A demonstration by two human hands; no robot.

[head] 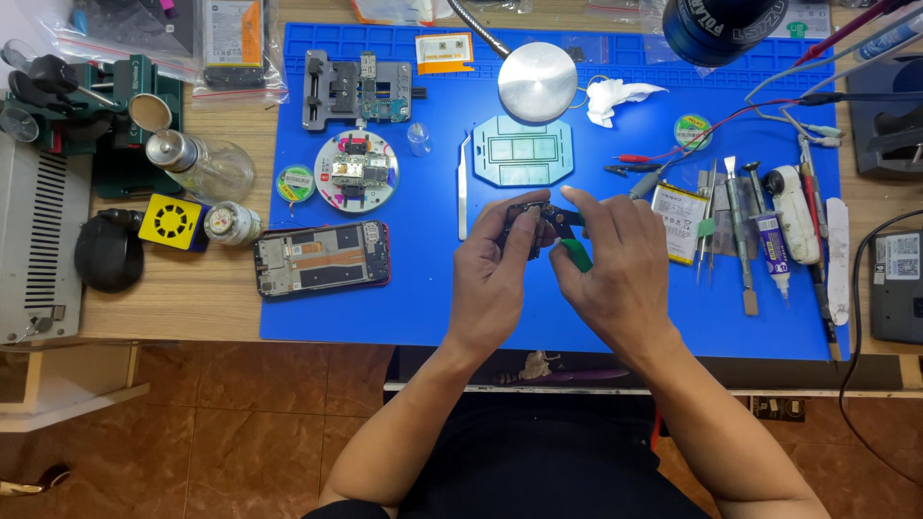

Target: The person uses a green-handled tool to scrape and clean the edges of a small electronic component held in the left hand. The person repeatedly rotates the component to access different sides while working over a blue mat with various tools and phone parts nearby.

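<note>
While the head camera is looking straight down at a wooden bench, both hands are meeting over the middle of a blue work mat (423,317). The left hand (495,279) is curling its fingers tight around a small dark part (531,219), pinching it between thumb and fingertips just above the mat. The right hand (615,274) is closing around green-handled cutters (569,240), its forefinger lying stretched along the top; the dark tips of the cutters are touching the small part, though how far the tips are parted cannot be told. The small part is sitting between the two hands, just below a pale teal tray (523,151) and right of white tweezers (462,187) lying upright on the mat. To the left, an opened phone (322,258) with a red edge is lying face down on the mat, with a round holder (356,170) carrying a circuit board above it and a grey clamp (356,88) higher up. A round metal lamp base (536,82) is standing near the top of the mat, a crumpled white tissue (615,96) beside it. To the right of the hands, a phone battery (679,223) is lying near a row of metal tools (735,226) and a small glue tube (772,245). Off the mat at left, a glass bottle (202,163) is lying tilted and a yellow fan (171,221) is resting near a black round object (109,252).
</note>
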